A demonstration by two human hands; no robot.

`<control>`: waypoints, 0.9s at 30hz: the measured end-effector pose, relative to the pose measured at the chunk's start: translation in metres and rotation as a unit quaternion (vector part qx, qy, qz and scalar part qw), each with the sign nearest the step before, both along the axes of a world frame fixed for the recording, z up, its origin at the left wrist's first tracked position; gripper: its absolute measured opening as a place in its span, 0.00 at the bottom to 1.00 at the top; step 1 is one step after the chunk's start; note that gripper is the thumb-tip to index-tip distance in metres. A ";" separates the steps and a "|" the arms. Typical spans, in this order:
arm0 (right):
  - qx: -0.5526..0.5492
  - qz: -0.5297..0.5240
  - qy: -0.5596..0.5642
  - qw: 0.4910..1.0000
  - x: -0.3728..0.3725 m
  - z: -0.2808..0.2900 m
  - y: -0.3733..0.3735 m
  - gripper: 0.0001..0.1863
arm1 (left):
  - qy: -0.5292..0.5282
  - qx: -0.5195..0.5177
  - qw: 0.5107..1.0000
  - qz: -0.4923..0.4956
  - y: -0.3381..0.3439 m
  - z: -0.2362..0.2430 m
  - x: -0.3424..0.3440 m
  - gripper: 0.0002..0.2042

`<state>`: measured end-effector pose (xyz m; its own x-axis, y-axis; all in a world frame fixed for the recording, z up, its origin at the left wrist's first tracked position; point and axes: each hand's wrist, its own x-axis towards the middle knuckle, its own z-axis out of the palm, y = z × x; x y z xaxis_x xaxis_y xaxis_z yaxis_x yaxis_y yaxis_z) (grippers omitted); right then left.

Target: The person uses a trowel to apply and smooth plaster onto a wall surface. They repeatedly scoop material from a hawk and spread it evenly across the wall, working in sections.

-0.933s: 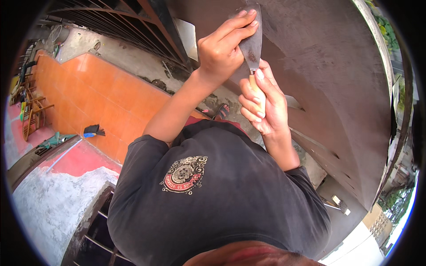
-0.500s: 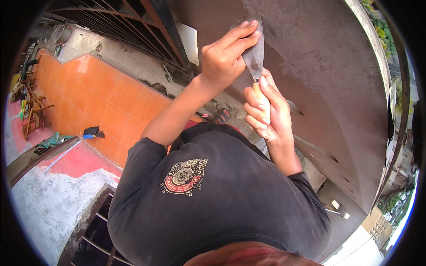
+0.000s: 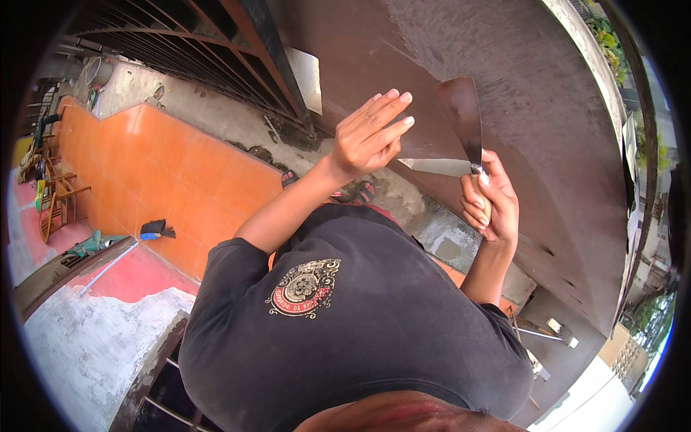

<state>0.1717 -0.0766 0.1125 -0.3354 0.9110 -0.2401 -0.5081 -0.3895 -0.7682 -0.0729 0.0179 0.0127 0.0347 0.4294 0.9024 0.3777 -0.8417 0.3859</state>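
Note:
My right hand (image 3: 491,207) is closed around the wooden handle of a putty knife (image 3: 462,115). Its wide metal blade points up and lies against a dark, wet-looking plastered wall (image 3: 547,108). To the left of the blade, my left hand (image 3: 368,138) is held up with straight fingers a little apart. It holds nothing, and a small gap separates its fingertips from the blade. My dark T-shirt with a round printed emblem (image 3: 305,286) fills the lower middle of the view.
A dark metal gate with bars (image 3: 216,36) stands at the upper left. Below it lies an orange tiled surface (image 3: 180,180) with a small brush (image 3: 157,230) on it. A wooden chair (image 3: 57,201) is at the far left, and rough grey concrete (image 3: 86,345) at the lower left.
My left hand has lifted off the blade and its fingers have spread. My right hand has moved the putty knife rightward and a little lower along the wall.

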 end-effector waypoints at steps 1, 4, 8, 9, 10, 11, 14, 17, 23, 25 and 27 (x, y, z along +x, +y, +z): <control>-0.002 -0.004 -0.002 1.000 0.003 0.004 0.001 0.21 | -0.001 -0.002 1.000 0.002 0.000 0.000 -0.006 0.14; -0.007 -0.026 -0.027 0.999 -0.015 0.011 0.030 0.21 | -0.004 0.019 1.000 0.007 0.001 0.003 -0.024 0.14; -0.006 0.031 -0.049 0.998 -0.090 -0.009 0.096 0.20 | -0.004 0.034 0.999 0.006 0.001 0.009 -0.044 0.12; 0.017 0.064 -0.037 0.997 -0.108 -0.015 0.107 0.19 | -0.003 0.034 0.999 0.003 0.000 0.010 -0.048 0.12; -0.015 0.067 -0.036 0.997 -0.117 -0.018 0.111 0.19 | 0.002 0.036 0.999 0.002 -0.001 0.009 -0.053 0.10; -0.017 0.091 -0.005 0.996 -0.120 -0.021 0.113 0.18 | 0.011 0.035 0.999 -0.007 -0.002 0.008 -0.057 0.10; -0.032 0.095 0.000 0.995 -0.088 -0.012 0.078 0.15 | 0.030 0.024 0.999 -0.032 -0.003 -0.001 -0.075 0.09; 0.009 -0.004 0.014 1.000 -0.043 0.000 0.023 0.16 | 0.048 0.011 0.996 -0.078 -0.002 -0.014 -0.091 0.09; 0.045 -0.126 -0.034 0.990 -0.029 0.018 0.011 0.18 | 0.088 -0.019 0.987 -0.131 -0.011 -0.035 -0.100 0.09; 0.034 -0.100 -0.026 0.994 -0.064 0.007 0.034 0.17 | 0.095 -0.012 0.988 -0.123 -0.016 -0.038 -0.093 0.08; 0.039 -0.034 -0.006 0.999 -0.096 -0.005 0.066 0.17 | 0.088 -0.013 0.991 -0.098 -0.021 -0.038 -0.081 0.09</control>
<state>0.0759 -0.0101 0.1074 -0.2698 0.9475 -0.1717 -0.5221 -0.2938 -0.8007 -0.1544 -0.0028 -0.0254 0.2750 0.4217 0.8640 0.2708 -0.8963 0.3512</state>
